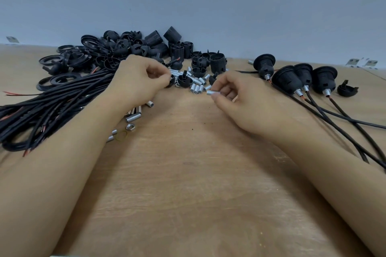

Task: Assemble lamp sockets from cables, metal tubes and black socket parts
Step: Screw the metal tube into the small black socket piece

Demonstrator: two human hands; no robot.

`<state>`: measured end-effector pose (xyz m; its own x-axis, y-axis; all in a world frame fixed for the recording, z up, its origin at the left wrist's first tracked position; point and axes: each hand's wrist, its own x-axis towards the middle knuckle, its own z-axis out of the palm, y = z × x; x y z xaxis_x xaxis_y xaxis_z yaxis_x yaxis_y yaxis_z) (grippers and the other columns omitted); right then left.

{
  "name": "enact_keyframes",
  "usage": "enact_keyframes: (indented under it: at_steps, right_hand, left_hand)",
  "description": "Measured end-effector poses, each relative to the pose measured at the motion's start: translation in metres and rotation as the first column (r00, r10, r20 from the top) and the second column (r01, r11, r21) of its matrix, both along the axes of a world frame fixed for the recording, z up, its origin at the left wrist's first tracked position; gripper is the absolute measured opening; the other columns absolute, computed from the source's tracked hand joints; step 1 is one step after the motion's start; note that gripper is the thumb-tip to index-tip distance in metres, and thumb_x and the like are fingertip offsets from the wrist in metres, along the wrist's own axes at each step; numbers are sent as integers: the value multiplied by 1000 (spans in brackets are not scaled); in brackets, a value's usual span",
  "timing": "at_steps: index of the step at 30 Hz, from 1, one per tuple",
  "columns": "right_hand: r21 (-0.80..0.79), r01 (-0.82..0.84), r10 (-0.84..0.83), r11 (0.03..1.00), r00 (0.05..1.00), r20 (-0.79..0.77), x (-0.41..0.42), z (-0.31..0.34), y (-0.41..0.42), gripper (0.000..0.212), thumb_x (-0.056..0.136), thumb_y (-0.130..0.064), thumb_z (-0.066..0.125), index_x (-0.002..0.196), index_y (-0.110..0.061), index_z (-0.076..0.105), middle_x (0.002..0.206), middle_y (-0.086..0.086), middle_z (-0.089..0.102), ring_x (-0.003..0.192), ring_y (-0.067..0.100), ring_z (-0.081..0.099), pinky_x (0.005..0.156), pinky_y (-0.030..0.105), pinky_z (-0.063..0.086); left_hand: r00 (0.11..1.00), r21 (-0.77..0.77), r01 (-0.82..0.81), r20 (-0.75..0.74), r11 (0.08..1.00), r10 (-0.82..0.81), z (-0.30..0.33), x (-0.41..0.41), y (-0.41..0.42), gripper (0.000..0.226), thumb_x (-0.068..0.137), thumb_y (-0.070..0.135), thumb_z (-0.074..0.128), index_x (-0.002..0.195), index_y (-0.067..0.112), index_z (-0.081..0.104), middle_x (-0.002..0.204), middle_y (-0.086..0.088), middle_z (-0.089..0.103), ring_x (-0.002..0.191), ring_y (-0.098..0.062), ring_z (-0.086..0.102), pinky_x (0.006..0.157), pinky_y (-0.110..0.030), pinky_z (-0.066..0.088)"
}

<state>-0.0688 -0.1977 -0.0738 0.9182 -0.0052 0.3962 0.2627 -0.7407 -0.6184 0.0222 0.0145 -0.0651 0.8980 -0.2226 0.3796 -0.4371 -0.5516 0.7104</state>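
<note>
I sit at a wooden table [188, 173] with both bare forearms stretched forward. My right hand [236, 100] pinches a short metal tube [213, 92] between thumb and fingertips, holding it sideways just above the table. My left hand [137, 81] is curled, its fingertips closed on a small black socket part [171, 80]; how much of it I grip is hidden. Between my hands, a scatter of loose metal tubes [197, 87] lies on the table. Behind that scatter, against the wall, sits a heap of black socket parts [129, 48]. Left of the scatter lies a bundle of black cables [52, 106]. Right of the scatter stand four finished sockets [296, 77], their cables trailing toward me.
</note>
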Motion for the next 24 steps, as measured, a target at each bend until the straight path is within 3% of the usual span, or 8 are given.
enact_keyframes:
  at_steps: [1,3,5,7,11,15,19,24]
  right_hand:
    - [111,4,-4,994,1000,5,1,1,1,4,91,-16,65,92,-20,64,75,-6,62,62,4,55,61,26,52]
    - [336,-12,7,942,1000,17,1,3,2,8,91,-12,67,90,-19,64,77,3,64,62,11,60,56,29,55]
    - [453,-44,23,891,998,52,1,5,3,10,90,-8,67,90,-18,65,78,9,66,63,14,63,57,31,57]
    - [488,-66,33,870,997,76,0,6,3,9,90,-6,67,91,-15,65,77,8,66,63,13,65,62,29,59]
    - [444,-92,72,891,996,62,0,3,0,12,90,-3,68,89,-16,67,74,5,69,64,14,69,64,24,58]
    - [301,-65,45,951,996,75,3,1,-1,12,90,-8,69,88,-20,69,70,-3,69,63,14,69,65,31,61]
    - [228,-75,45,971,990,136,2,1,-3,11,89,-9,70,90,-19,70,75,-4,70,65,12,70,66,33,61]
    - [131,-94,61,987,970,236,-1,1,-6,11,88,-6,69,92,-16,73,82,1,72,65,11,68,66,34,59]
  left_hand:
    - [994,-178,64,-72,982,-78,1,-4,-6,11,87,14,72,85,24,77,77,13,74,70,2,66,72,-15,53]
    - [919,-498,191,-213,846,-332,0,-15,-22,11,88,7,71,88,16,77,84,2,76,76,-8,69,76,-23,56]
    - [808,-672,236,-266,702,-526,-7,-26,-39,10,89,3,67,93,7,75,83,-6,74,76,-12,68,75,-24,57]
    - [732,-757,197,-309,623,-607,-12,-31,-49,10,90,2,64,97,2,72,82,-8,73,74,-12,68,73,-22,57]
    - [652,-800,109,-390,590,-650,-13,-28,-50,27,92,3,61,115,-9,64,91,-11,70,75,-11,68,73,-21,57]
    - [604,-816,93,-410,571,-684,-15,-27,-49,37,91,3,60,126,-11,59,93,-11,69,76,-11,68,74,-20,57]
    - [589,-826,88,-407,557,-698,-15,-25,-47,45,80,9,67,121,-8,62,90,-9,70,76,-10,68,74,-20,57]
    - [555,-826,102,-415,554,-721,-16,-23,-46,29,78,11,68,105,-1,70,85,-5,73,75,-9,69,73,-20,57]
